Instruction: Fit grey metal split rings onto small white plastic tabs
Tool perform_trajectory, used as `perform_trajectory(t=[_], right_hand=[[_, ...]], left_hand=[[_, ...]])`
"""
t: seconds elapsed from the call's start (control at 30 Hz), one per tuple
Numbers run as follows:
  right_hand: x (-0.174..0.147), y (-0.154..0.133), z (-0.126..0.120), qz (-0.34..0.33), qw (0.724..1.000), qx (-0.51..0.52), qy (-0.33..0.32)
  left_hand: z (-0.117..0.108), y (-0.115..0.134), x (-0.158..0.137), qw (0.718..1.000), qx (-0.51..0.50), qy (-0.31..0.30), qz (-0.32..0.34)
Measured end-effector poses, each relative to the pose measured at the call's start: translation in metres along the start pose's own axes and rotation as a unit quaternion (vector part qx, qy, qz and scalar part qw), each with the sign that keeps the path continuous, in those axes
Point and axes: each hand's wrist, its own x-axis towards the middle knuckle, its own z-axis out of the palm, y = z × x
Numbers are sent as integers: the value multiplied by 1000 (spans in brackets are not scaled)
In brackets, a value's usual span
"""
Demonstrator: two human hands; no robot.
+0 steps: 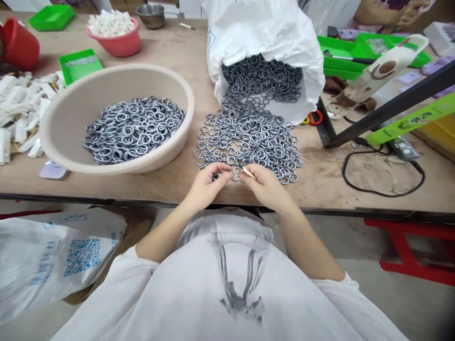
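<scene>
At the near edge of a spread pile of grey rings (pixel 256 137), my two hands are close together. My left hand (pixel 208 184) is curled, and dark rings (pixel 215 177) show partly under its fingers. In my right hand (pixel 265 184), thumb and fingers pinch a thin, pale, pointed stick-like tool (pixel 250 173). A single ring (pixel 236 173) shows between the fingertips of both hands; the right fingertips touch it. Behind the pile, a white sack (pixel 263 28) lies tipped with its mouth towards me, rings spilling out of it.
Left of the pile stands a large beige basin (pixel 117 168) holding many rings. Further left are white pieces (pixel 21 109), a green tray (pixel 80 66) and a red bowl (pixel 117 45). A black metal bar (pixel 387 104) and a cable (pixel 384 193) are on the right. Another person's arm (pixel 377 14) shows at upper right.
</scene>
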Motion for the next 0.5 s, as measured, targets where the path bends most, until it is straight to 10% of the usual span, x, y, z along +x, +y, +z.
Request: perform_trajectory(t=[0.2, 0.5], right_hand=[[-5, -7, 2, 39, 975, 217, 37], [-8, -4, 21, 49, 932, 332, 133]], left_hand=[[16, -4, 5, 987, 113, -91, 68], [41, -1, 0, 962, -213, -79, -151]])
